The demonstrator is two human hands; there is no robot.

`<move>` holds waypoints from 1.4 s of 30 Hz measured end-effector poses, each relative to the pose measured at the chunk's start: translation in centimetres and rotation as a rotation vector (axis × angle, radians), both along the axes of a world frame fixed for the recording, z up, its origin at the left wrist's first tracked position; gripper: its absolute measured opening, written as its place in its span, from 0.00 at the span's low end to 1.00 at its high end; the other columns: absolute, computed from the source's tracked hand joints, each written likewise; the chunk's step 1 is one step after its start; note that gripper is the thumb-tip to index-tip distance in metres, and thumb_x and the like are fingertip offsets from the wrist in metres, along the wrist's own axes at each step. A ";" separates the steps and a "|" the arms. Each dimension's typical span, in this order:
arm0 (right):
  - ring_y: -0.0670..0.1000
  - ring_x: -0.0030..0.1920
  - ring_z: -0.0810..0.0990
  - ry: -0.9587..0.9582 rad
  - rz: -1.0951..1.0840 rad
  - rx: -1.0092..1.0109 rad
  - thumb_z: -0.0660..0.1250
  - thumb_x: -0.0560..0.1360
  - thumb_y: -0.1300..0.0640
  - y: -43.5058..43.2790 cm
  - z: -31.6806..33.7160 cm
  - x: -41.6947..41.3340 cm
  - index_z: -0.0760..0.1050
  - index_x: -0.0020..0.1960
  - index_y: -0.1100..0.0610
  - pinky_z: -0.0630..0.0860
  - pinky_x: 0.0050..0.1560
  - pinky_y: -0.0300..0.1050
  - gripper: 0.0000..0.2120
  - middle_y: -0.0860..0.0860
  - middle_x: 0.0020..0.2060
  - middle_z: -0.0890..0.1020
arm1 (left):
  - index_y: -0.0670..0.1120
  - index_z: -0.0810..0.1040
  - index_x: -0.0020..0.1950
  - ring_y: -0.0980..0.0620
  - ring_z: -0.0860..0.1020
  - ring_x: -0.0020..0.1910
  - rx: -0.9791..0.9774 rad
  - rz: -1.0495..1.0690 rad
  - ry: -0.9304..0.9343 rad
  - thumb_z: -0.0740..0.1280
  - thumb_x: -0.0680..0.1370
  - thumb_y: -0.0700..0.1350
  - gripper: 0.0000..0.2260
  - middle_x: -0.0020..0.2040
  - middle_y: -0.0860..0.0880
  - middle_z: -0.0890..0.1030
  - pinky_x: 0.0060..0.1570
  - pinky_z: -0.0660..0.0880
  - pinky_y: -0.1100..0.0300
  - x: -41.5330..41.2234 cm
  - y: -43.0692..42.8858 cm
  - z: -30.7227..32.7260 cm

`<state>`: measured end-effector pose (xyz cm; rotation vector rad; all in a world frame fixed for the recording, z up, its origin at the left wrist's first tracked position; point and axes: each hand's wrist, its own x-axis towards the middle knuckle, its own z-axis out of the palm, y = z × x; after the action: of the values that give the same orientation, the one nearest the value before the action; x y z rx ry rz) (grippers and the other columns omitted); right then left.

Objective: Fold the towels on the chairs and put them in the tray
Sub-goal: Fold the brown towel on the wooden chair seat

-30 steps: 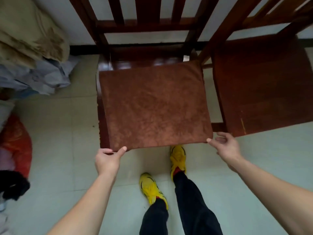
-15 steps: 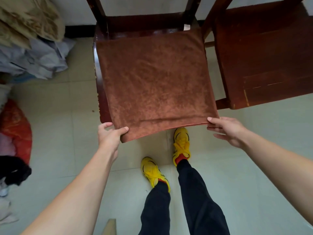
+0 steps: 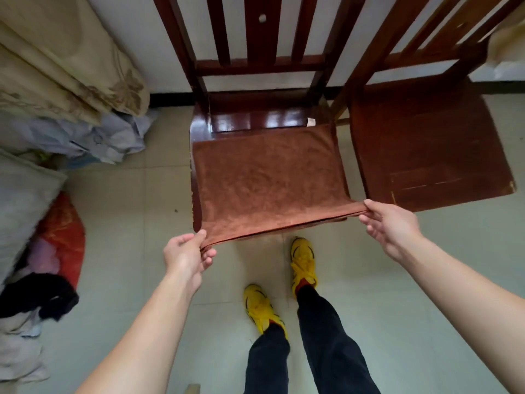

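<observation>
A brown towel (image 3: 267, 180) lies spread over the seat of the left wooden chair (image 3: 250, 119), its near edge lifted off the seat front and showing doubled layers. My left hand (image 3: 186, 255) pinches the towel's near left corner. My right hand (image 3: 387, 223) pinches its near right corner. The towel's far edge rests flat on the seat, short of the glossy bare strip by the backrest. No tray is in view.
A second wooden chair (image 3: 426, 155) stands bare just to the right, touching the first. A heap of cloth, a curtain (image 3: 65, 64) and a red bag (image 3: 64, 237) crowd the left floor. My legs and yellow shoes (image 3: 304, 260) stand on tile below the towel.
Both hands have closed on the towel's near corners and raised that edge, pulling it toward me. More of the seat's back strip shows. The view has tilted up, showing the backrests.
</observation>
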<state>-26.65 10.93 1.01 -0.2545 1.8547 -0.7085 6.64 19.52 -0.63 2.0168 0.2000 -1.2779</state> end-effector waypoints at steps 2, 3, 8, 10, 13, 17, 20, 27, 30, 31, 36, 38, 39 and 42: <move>0.44 0.27 0.80 0.010 0.015 -0.039 0.71 0.74 0.61 -2.8 0.8 0.9 0.76 0.44 0.57 0.72 0.24 0.34 0.04 0.55 0.35 0.80 | 0.44 0.68 0.52 0.56 0.72 0.16 -0.034 0.018 -0.002 0.66 0.78 0.38 0.08 0.36 0.43 0.75 0.18 0.68 0.69 1.0 -2.9 1.0; 0.44 0.27 0.80 0.007 0.026 -0.050 0.71 0.75 0.61 -4.1 1.0 1.2 0.76 0.44 0.57 0.72 0.24 0.34 0.04 0.55 0.34 0.80 | 0.43 0.69 0.53 0.56 0.73 0.17 -0.046 0.021 0.018 0.65 0.79 0.37 0.06 0.36 0.42 0.76 0.18 0.68 0.69 1.4 -4.3 1.5; 0.44 0.28 0.82 -0.080 0.066 0.027 0.69 0.76 0.61 -11.5 -0.2 2.7 0.78 0.45 0.59 0.73 0.24 0.34 0.02 0.52 0.28 0.82 | 0.42 0.73 0.43 0.57 0.78 0.21 -0.071 0.082 0.181 0.59 0.82 0.38 0.08 0.24 0.46 0.79 0.22 0.74 0.67 3.7 -11.3 1.1; 0.43 0.26 0.81 -0.110 0.077 0.071 0.67 0.77 0.61 -14.2 -1.6 3.3 0.77 0.44 0.59 0.73 0.23 0.33 0.04 0.50 0.24 0.81 | 0.42 0.71 0.41 0.56 0.78 0.20 -0.053 0.100 0.207 0.57 0.82 0.38 0.11 0.21 0.48 0.78 0.22 0.75 0.67 4.4 -13.9 0.1; 0.43 0.25 0.81 -0.132 0.089 0.090 0.67 0.78 0.61 -17.4 -4.1 4.2 0.76 0.45 0.59 0.73 0.22 0.34 0.04 0.50 0.23 0.81 | 0.39 0.70 0.40 0.54 0.77 0.19 -0.033 0.126 0.234 0.56 0.83 0.38 0.12 0.20 0.46 0.77 0.21 0.74 0.66 5.1 -16.9 -1.8; 0.43 0.25 0.81 -0.125 0.127 0.114 0.67 0.78 0.61 -20.8 -6.9 5.0 0.76 0.45 0.59 0.73 0.22 0.34 0.04 0.50 0.23 0.81 | 0.39 0.69 0.39 0.54 0.76 0.17 -0.022 0.189 0.209 0.54 0.83 0.38 0.13 0.19 0.46 0.76 0.22 0.74 0.66 5.1 -20.1 -4.3; 0.45 0.27 0.82 -0.142 0.118 0.102 0.68 0.77 0.62 -21.8 -7.7 5.3 0.77 0.49 0.61 0.74 0.24 0.34 0.02 0.51 0.26 0.82 | 0.40 0.70 0.42 0.54 0.78 0.20 -0.037 0.255 0.205 0.56 0.83 0.39 0.11 0.23 0.46 0.78 0.24 0.76 0.65 5.3 -21.2 -5.3; 0.50 0.49 0.84 0.225 0.419 -0.199 0.69 0.74 0.63 -21.7 -8.3 5.2 0.78 0.57 0.54 0.80 0.45 0.42 0.12 0.51 0.49 0.83 | 0.48 0.79 0.52 0.47 0.81 0.42 -0.035 -0.266 -0.614 0.66 0.74 0.40 0.08 0.47 0.45 0.81 0.43 0.80 0.54 4.3 -20.5 -7.2; 0.52 0.58 0.78 0.646 0.982 -0.369 0.69 0.74 0.56 -21.2 -9.3 5.5 0.79 0.59 0.50 0.76 0.58 0.52 0.14 0.50 0.55 0.81 | 0.47 0.81 0.57 0.43 0.75 0.55 -0.061 -1.029 -0.965 0.67 0.74 0.41 0.12 0.55 0.44 0.78 0.57 0.73 0.51 2.9 -20.1 -7.0; 0.54 0.61 0.76 0.715 1.111 -0.357 0.69 0.74 0.54 -21.5 -9.3 5.7 0.78 0.61 0.49 0.75 0.59 0.54 0.16 0.51 0.58 0.80 | 0.47 0.79 0.60 0.42 0.73 0.58 -0.042 -1.191 -0.990 0.68 0.74 0.42 0.14 0.57 0.43 0.77 0.58 0.71 0.49 2.8 -20.4 -7.1; 0.55 0.59 0.77 0.739 1.258 -0.181 0.73 0.72 0.50 -23.7 -8.8 4.7 0.78 0.61 0.50 0.76 0.57 0.52 0.18 0.52 0.58 0.79 | 0.49 0.74 0.66 0.39 0.69 0.61 0.267 -1.370 -1.018 0.72 0.72 0.49 0.23 0.60 0.40 0.73 0.59 0.67 0.46 4.1 -21.3 -7.2; 0.54 0.55 0.79 0.699 1.268 -0.168 0.74 0.72 0.50 -23.8 -8.6 4.1 0.80 0.56 0.52 0.76 0.53 0.50 0.14 0.52 0.55 0.81 | 0.49 0.74 0.66 0.38 0.68 0.62 0.293 -1.319 -0.983 0.72 0.73 0.51 0.22 0.61 0.40 0.71 0.60 0.67 0.45 4.7 -21.0 -7.0; 0.54 0.54 0.79 0.669 1.260 -0.158 0.74 0.71 0.50 -23.8 -8.6 3.8 0.80 0.53 0.52 0.76 0.52 0.49 0.12 0.52 0.53 0.81 | 0.48 0.75 0.65 0.38 0.68 0.62 0.275 -1.271 -0.957 0.72 0.73 0.51 0.21 0.61 0.39 0.70 0.60 0.68 0.45 4.9 -20.9 -7.0; 0.53 0.51 0.80 0.557 1.139 -0.098 0.76 0.68 0.49 -23.9 -8.7 3.5 0.80 0.50 0.51 0.78 0.52 0.50 0.13 0.51 0.51 0.81 | 0.47 0.76 0.62 0.37 0.71 0.60 0.222 -1.167 -0.869 0.72 0.74 0.50 0.18 0.59 0.39 0.72 0.59 0.71 0.46 5.4 -21.0 -7.2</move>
<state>-23.18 -13.02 -7.71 -1.5370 1.7772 0.1002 12.02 -1.51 -7.79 2.7664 -1.4658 -0.7860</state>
